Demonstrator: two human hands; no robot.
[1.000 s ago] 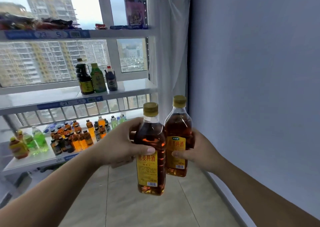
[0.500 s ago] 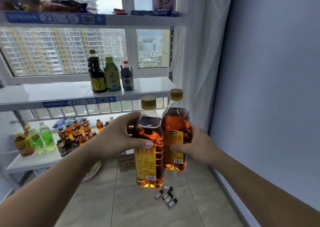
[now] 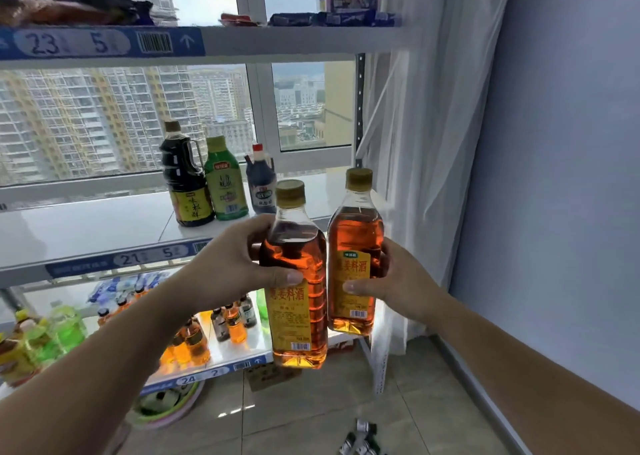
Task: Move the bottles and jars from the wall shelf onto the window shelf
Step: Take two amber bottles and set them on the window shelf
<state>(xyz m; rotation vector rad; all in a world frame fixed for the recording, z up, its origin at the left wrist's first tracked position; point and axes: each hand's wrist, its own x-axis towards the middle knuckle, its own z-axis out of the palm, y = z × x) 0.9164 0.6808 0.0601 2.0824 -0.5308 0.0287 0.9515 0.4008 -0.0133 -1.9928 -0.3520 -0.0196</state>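
**Two bottles bound for the shelf**

Centre frame, my left hand (image 3: 239,264) grips the first bottle (image 3: 298,281) at its shoulder; the second bottle (image 3: 355,246) is just beside it in my right hand's (image 3: 398,281) grip; both are upright, in the air before the shelf (image 3: 104,226). I'd land them singly, bases flat, right of the standing bottles (image 3: 225,184). Count: three standing; two carried.

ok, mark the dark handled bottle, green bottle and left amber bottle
dark handled bottle (image 3: 187,177): head view, dark body above the label
green bottle (image 3: 225,184): head view, front label
left amber bottle (image 3: 301,250): head view, liquid above the label
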